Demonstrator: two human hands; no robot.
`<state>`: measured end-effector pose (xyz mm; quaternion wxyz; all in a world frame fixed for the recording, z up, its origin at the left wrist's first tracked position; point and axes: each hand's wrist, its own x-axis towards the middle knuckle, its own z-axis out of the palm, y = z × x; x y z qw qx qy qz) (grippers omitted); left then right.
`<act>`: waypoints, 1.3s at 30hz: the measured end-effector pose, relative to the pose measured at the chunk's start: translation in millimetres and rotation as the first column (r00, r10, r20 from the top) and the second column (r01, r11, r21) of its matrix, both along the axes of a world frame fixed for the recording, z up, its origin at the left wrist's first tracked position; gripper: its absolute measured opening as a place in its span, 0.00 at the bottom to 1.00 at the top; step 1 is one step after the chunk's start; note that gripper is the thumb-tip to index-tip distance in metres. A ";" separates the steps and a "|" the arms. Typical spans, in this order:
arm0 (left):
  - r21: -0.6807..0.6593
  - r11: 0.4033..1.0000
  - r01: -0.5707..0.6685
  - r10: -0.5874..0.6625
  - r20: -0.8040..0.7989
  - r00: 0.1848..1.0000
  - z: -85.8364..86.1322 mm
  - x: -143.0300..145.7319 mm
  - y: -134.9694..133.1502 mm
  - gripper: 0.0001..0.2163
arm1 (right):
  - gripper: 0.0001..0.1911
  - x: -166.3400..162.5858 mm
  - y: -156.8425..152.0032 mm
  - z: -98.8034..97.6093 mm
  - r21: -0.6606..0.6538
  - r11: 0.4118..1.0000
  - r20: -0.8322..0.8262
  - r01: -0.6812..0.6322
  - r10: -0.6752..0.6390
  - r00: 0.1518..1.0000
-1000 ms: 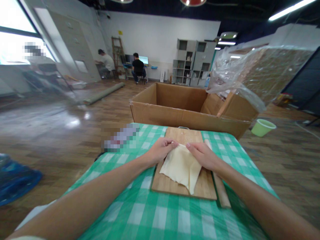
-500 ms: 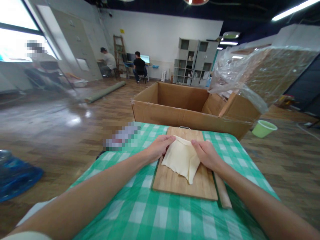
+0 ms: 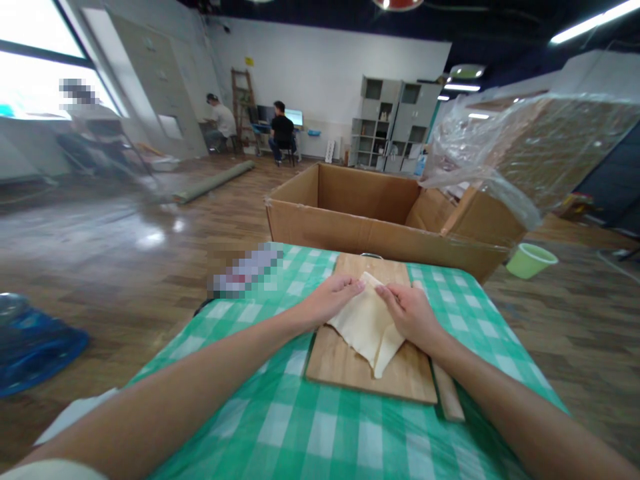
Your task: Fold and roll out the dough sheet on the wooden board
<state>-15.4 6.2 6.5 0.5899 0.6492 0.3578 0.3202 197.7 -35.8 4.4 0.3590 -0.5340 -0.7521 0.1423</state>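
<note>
A thin, pale sheet of dough (image 3: 363, 327) hangs from both hands over a wooden cutting board (image 3: 345, 370). My left hand (image 3: 334, 297) pinches its upper left edge between thumb and fingers. At the upper right edge, my right hand (image 3: 411, 313) grips the sheet the same way, close to the left one. The lower right part of the dough is folded over, and its pointed corner hangs low over the board. Beside the board's right edge lies a wooden rolling pin (image 3: 449, 393), partly hidden under my right hand and forearm.
A green-and-white checked tablecloth (image 3: 280, 413) covers the table. Behind it stands a large open cardboard box (image 3: 345, 223), with a plastic-wrapped stack (image 3: 560, 147) to the right. A light green bucket (image 3: 531, 261) is on the floor. Several people sit farther back.
My hands have drawn closer together along the dough's top edge, so the sheet is narrower there. Its lower corner hangs slightly lower, and the right-hand fold looks larger.
</note>
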 end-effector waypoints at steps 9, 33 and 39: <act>0.117 0.987 0.113 -0.100 -0.113 0.989 9.3 -2.1 -6.7 0.20 | 0.29 1.2 0.8 8.5 -0.385 0.907 -0.402 -0.171 0.002 0.916; -0.377 0.868 0.322 -0.114 0.480 0.870 8.0 10.7 -21.7 0.23 | 0.27 -4.8 16.8 -1.8 -0.185 0.937 -0.887 0.297 -0.290 0.360; -0.336 0.938 0.088 0.079 0.453 0.888 -2.4 11.6 -11.6 0.19 | 0.15 5.0 16.4 10.6 -0.455 0.878 -0.857 -0.150 -0.387 0.340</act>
